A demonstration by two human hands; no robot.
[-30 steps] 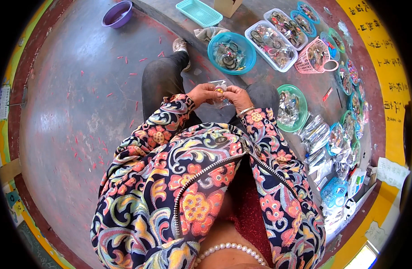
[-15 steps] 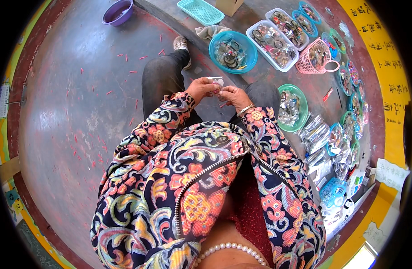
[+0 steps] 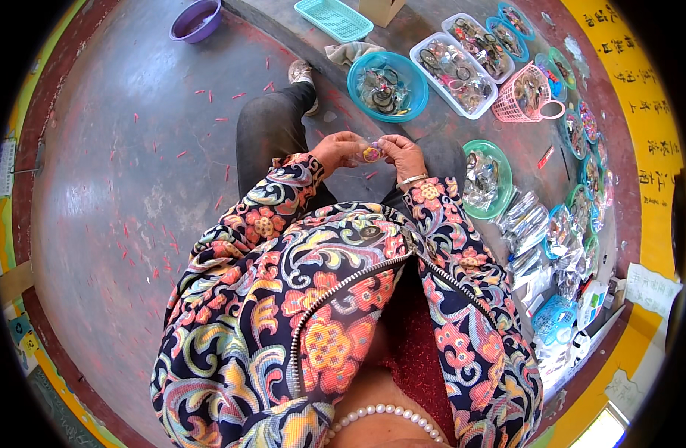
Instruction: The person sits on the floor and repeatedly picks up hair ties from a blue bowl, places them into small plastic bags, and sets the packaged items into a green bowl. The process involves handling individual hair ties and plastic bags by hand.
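Note:
Between my hands, above my lap, is a small clear plastic bag (image 3: 371, 152) with a yellow and pink piece in it. My left hand (image 3: 338, 151) pinches the bag's left side with closed fingers. On its right side, my right hand (image 3: 403, 156) grips it between thumb and fingertips; a bracelet circles that wrist. What exactly the colourful piece is, I cannot make out. Nearest to my right forearm stands a green basin (image 3: 500, 203) of small clear packets. Beyond my hands sits a blue basin (image 3: 416, 104) holding packets and dark rings.
White trays (image 3: 474, 114) and a pink basket (image 3: 507, 118) hold small items at the far right. Silvery packets (image 3: 524, 222) lie beside several small baskets on the right. A turquoise tray (image 3: 335, 36) and purple basin (image 3: 180, 37) stand farther off. Red bits litter the grey floor.
My hands have moved slightly apart, and the colourful piece in the clear bag now shows between them. A white strip seen above my fingers earlier no longer shows.

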